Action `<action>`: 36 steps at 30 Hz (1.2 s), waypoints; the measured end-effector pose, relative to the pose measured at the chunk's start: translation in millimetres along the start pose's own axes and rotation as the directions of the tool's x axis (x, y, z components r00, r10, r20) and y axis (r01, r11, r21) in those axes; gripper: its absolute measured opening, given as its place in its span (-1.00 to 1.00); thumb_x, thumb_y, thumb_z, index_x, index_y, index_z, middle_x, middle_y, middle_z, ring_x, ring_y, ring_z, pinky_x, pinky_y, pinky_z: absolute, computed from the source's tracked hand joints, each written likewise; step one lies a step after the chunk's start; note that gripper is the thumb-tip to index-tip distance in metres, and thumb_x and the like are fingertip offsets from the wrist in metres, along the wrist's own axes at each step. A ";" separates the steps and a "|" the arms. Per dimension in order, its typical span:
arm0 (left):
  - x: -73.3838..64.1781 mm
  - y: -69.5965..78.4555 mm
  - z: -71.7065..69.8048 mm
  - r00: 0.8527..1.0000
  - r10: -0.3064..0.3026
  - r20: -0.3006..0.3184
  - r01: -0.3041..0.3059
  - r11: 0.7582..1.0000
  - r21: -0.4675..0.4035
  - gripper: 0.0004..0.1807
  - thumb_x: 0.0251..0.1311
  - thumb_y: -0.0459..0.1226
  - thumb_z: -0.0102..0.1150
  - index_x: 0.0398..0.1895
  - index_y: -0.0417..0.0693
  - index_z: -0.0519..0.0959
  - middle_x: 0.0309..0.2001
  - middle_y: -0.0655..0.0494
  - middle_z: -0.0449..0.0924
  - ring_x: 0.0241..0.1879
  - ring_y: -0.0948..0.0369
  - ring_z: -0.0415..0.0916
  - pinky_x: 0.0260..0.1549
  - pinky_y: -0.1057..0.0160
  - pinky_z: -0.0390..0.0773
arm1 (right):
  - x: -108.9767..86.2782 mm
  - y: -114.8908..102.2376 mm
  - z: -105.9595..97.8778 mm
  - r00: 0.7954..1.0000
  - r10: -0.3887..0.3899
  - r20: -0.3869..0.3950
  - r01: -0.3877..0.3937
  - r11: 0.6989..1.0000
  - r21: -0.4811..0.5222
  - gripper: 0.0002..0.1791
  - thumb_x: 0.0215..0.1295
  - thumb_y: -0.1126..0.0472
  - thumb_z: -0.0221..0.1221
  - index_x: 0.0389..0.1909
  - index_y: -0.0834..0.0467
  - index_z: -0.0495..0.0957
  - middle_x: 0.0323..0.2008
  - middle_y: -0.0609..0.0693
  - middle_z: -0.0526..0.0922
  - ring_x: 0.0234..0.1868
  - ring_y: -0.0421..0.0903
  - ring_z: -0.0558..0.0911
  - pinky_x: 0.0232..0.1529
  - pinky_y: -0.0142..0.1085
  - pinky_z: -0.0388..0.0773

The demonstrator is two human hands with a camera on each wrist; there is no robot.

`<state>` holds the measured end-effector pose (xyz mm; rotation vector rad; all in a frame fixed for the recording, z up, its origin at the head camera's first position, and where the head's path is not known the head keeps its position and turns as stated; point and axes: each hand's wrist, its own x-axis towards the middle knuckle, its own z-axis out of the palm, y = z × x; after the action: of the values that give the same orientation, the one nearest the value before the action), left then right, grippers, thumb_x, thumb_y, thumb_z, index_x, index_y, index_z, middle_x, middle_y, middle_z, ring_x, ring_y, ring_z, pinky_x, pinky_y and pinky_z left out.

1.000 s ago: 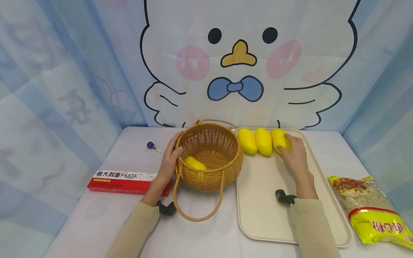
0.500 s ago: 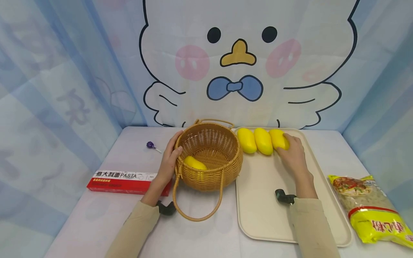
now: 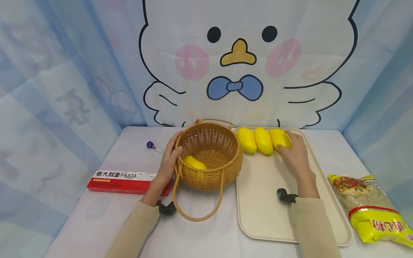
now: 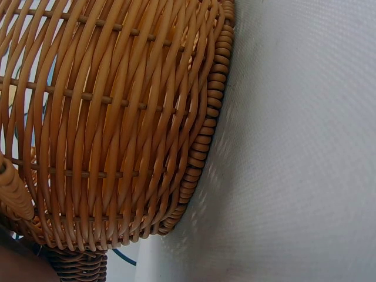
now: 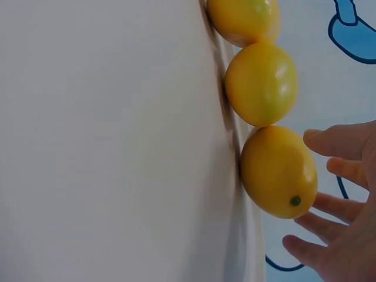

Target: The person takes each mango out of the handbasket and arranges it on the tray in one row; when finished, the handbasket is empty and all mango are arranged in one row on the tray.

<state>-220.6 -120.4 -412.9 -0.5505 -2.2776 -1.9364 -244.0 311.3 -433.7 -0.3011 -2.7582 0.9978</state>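
Note:
My left hand [image 3: 167, 161] grips the side of a round wicker basket [image 3: 206, 182], its thumb over the rim. One yellow mango [image 3: 194, 163] lies inside. In the left wrist view the woven wall [image 4: 117, 117] fills much of the frame. My right hand [image 3: 295, 152] is at the rightmost of three mangoes [image 3: 278, 138] lined up at the tray's far end. In the right wrist view, that mango [image 5: 277, 170] shows a green stem spot, and my right hand's spread fingers [image 5: 338, 205] lie beside it, some near or touching its surface; the thumb stands apart.
A beige tray [image 3: 264, 200] lies right of the basket. The middle mango [image 3: 262, 141] and left mango [image 3: 246, 140] touch in the row. A red PASTA box [image 3: 119, 183], a purple lollipop [image 3: 150, 145] and a yellow noodle bag [image 3: 371, 211] lie around. The basket handle [image 3: 200, 218] hangs forward.
The mango row has shifted slightly left and the mangoes now sit close together. My right hand has then drawn a little to the right. The left hand and basket stay put.

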 end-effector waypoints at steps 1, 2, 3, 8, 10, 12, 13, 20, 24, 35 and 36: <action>0.0 0.0 -0.1 1.000 0.001 0.000 -0.001 1.000 0.001 -0.38 0.45 -0.25 -0.25 0.57 -0.01 0.07 0.56 0.07 0.08 0.54 0.07 0.05 0.53 -0.01 0.04 | 0.0 -0.5 -0.7 1.000 -0.005 -0.003 0.005 1.000 -0.001 -0.24 0.37 0.14 0.12 0.54 0.14 0.09 0.48 0.32 0.13 0.46 0.33 0.15 0.47 0.24 0.08; 0.0 0.0 -0.2 1.000 0.003 0.000 -0.003 1.000 0.003 -0.38 0.45 -0.25 -0.25 0.57 -0.01 0.07 0.56 0.07 0.09 0.54 0.07 0.05 0.53 0.00 0.04 | -0.3 -1.0 -1.4 1.000 -0.015 -0.006 0.015 1.000 -0.001 -0.24 0.37 0.14 0.11 0.54 0.14 0.09 0.47 0.32 0.14 0.46 0.33 0.15 0.47 0.24 0.08; 0.1 0.0 -0.3 1.000 0.004 0.001 -0.004 1.000 0.004 -0.38 0.46 -0.25 -0.25 0.57 -0.01 0.08 0.56 0.07 0.09 0.54 0.08 0.05 0.53 0.00 0.04 | -0.3 -1.5 -2.0 1.000 -0.023 -0.009 0.023 1.000 0.001 -0.24 0.37 0.14 0.11 0.54 0.14 0.10 0.47 0.32 0.14 0.46 0.33 0.15 0.47 0.25 0.07; 0.4 -0.1 -0.8 1.000 0.008 0.002 -0.008 1.000 0.006 -0.38 0.45 -0.26 -0.25 0.57 -0.03 0.07 0.56 0.06 0.08 0.54 0.07 0.05 0.53 -0.01 0.04 | -1.3 -8.4 -6.5 0.997 -0.067 -0.024 0.068 0.998 0.019 -0.28 0.38 0.15 0.10 0.53 0.13 0.14 0.49 0.31 0.13 0.48 0.33 0.13 0.47 0.26 0.06; 0.5 -0.2 -0.9 1.000 0.009 0.001 -0.009 1.000 0.006 -0.38 0.45 -0.26 -0.25 0.57 -0.03 0.07 0.56 0.06 0.08 0.54 0.07 0.05 0.53 -0.01 0.04 | -2.6 -13.8 -8.8 0.997 -0.077 -0.025 0.077 0.997 0.018 -0.29 0.39 0.15 0.10 0.52 0.12 0.15 0.50 0.30 0.11 0.48 0.34 0.12 0.46 0.27 0.06; 0.8 -0.2 -0.8 1.000 0.010 0.002 -0.010 1.000 0.005 -0.38 0.45 -0.26 -0.25 0.57 -0.04 0.07 0.56 0.06 0.08 0.54 0.08 0.05 0.53 -0.01 0.05 | -4.1 -20.7 -11.0 0.996 -0.082 -0.024 0.083 0.997 0.012 -0.29 0.39 0.14 0.11 0.53 0.10 0.15 0.51 0.29 0.10 0.48 0.33 0.13 0.45 0.28 0.08; 1.1 -0.3 -0.8 1.000 0.010 0.002 -0.010 1.000 0.005 -0.38 0.45 -0.26 -0.25 0.57 -0.04 0.06 0.56 0.06 0.08 0.54 0.08 0.05 0.53 -0.01 0.05 | -5.2 -24.4 -12.1 0.996 -0.086 -0.021 0.086 0.996 0.010 -0.28 0.39 0.14 0.12 0.53 0.10 0.14 0.51 0.28 0.09 0.48 0.33 0.13 0.45 0.28 0.09; 2.2 0.3 -0.2 1.000 0.007 0.003 -0.007 1.000 0.002 -0.38 0.45 -0.27 -0.24 0.57 -0.03 0.07 0.56 0.07 0.08 0.54 0.10 0.05 0.53 -0.01 0.05 | -13.1 -50.2 -18.8 0.993 -0.116 -0.003 0.116 0.993 0.008 -0.29 0.40 0.10 0.11 0.53 0.03 0.15 0.52 0.24 0.11 0.48 0.34 0.14 0.41 0.32 0.12; 3.1 0.6 0.2 1.000 0.006 0.006 -0.006 1.000 -0.006 -0.38 0.45 -0.26 -0.24 0.57 -0.02 0.07 0.56 0.08 0.08 0.54 0.10 0.05 0.53 0.00 0.05 | -16.9 -61.3 -19.6 0.990 -0.144 0.006 0.144 0.990 -0.001 -0.28 0.39 0.09 0.14 0.53 0.00 0.16 0.53 0.22 0.10 0.48 0.33 0.14 0.41 0.34 0.12; -0.4 -0.8 -0.2 1.000 -0.002 0.001 0.002 1.000 -0.001 -0.38 0.45 -0.26 -0.25 0.57 -0.03 0.07 0.56 0.06 0.07 0.54 0.07 0.05 0.53 -0.01 0.04 | -26.8 -86.9 -8.5 0.964 -0.265 0.029 0.265 0.964 -0.009 -0.30 0.32 0.12 0.21 0.48 -0.01 0.26 0.48 0.18 0.20 0.45 0.29 0.24 0.37 0.33 0.21; -0.8 -0.8 -0.3 1.000 -0.005 0.000 0.005 1.000 0.000 -0.38 0.45 -0.26 -0.25 0.57 -0.02 0.07 0.56 0.07 0.08 0.54 0.08 0.05 0.53 0.00 0.04 | -27.5 -88.8 -6.5 0.961 -0.277 0.030 0.277 0.961 -0.010 -0.29 0.32 0.12 0.21 0.48 -0.01 0.26 0.48 0.18 0.22 0.44 0.28 0.26 0.36 0.33 0.22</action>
<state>-220.2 -121.0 -413.8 -0.5461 -2.2808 -1.9388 -227.0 241.5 -374.4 0.0978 -2.7327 0.9159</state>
